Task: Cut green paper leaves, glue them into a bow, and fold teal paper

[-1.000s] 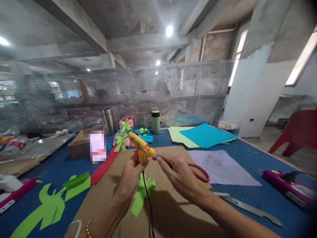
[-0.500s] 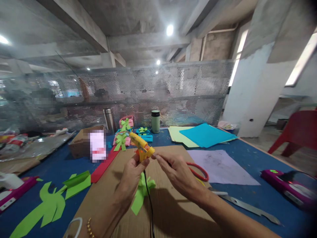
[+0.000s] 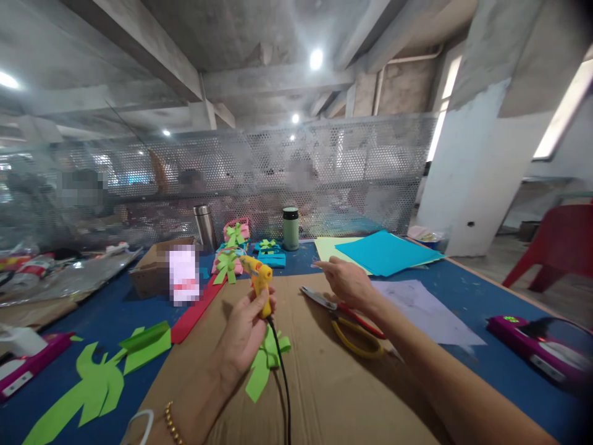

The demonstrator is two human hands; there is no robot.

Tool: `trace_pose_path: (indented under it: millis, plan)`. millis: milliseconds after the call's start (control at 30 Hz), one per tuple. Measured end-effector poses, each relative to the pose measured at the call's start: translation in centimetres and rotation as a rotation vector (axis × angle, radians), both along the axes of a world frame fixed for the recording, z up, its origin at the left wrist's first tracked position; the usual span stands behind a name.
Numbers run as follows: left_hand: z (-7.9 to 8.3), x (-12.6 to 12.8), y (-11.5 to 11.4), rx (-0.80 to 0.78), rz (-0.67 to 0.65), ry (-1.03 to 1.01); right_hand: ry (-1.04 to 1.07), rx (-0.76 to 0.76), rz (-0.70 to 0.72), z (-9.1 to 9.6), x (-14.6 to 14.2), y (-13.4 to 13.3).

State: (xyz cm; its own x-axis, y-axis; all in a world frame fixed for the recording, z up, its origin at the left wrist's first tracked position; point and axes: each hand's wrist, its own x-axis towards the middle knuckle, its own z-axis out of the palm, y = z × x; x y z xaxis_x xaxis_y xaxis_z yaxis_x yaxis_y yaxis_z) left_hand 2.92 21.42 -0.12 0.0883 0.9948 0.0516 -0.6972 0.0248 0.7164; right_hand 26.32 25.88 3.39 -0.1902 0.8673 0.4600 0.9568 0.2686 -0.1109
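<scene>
My left hand [image 3: 245,330] is closed around the handle of a yellow glue gun [image 3: 258,278], nozzle pointing up and left, its black cord [image 3: 282,383] trailing toward me. A green paper cut-out [image 3: 264,364] lies on the brown cardboard sheet [image 3: 324,395] just under that hand. My right hand [image 3: 347,283] is stretched out over the cardboard toward the far right, fingers extended, holding nothing. It hovers just beyond red-and-yellow-handled scissors [image 3: 345,318] lying on the cardboard.
Blue and yellow paper sheets [image 3: 384,252] lie at the back right, a white sheet [image 3: 426,309] beside the scissors. Green bottle [image 3: 291,228], steel flask [image 3: 204,227], small cardboard box [image 3: 152,266], pink-and-green paper pieces [image 3: 229,250], green leaf cut-outs [image 3: 92,383], magenta devices [image 3: 537,349], red chair [image 3: 556,247].
My right hand left the rear of the glue gun and moved away to the right and back, past the scissors. The left hand tilted the gun more upright.
</scene>
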Motion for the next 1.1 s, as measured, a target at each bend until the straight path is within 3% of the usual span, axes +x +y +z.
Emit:
trace_pose_path:
  millis: [167,367,467,533,600,633,700,733,800,867,967,1100]
  plan:
    - [-0.1,0.0,0.0,-0.05,-0.055,0.0,0.081,-0.076,0.034,-2.1,1.7,2.9]
    - [0.0,0.2,-0.5,0.076,-0.163,0.056,0.277,-0.017,0.239,0.2,-1.0,0.6]
    - [0.1,1.3,-1.0,0.146,-0.216,0.085,0.427,-0.173,0.475,0.9,-4.3,-2.0]
    - [0.4,1.9,-1.4,0.208,-0.277,0.142,0.696,-0.39,0.592,0.9,-6.2,-3.7]
    - [1.0,1.8,-1.6,0.268,-0.322,0.26,0.926,-0.508,0.561,1.0,-7.4,-5.0]
    - [1.4,1.4,-1.7,0.293,-0.318,0.363,0.99,-0.496,0.528,1.1,-7.6,-5.4]
    - [2.4,-0.3,-1.9,0.375,-0.253,0.715,1.077,-0.432,0.54,1.6,-7.3,-5.9]
    - [2.8,-1.4,-2.1,0.447,-0.15,0.909,1.115,-0.423,0.573,1.9,-6.8,-6.0]
    - [3.3,-3.9,-3.0,0.554,0.194,1.195,1.156,-0.476,0.636,2.5,-5.6,-6.4]
    - [2.8,-5.9,-4.3,0.588,0.405,1.396,1.116,-0.558,0.643,2.6,-4.2,-7.0]
    - [0.5,-7.2,-6.5,0.675,0.38,1.596,0.941,-0.66,0.545,1.8,-2.4,-8.5]
    - [-3.0,-6.7,-8.5,0.791,0.413,1.719,0.635,-0.685,0.453,-0.1,-1.1,-9.8]
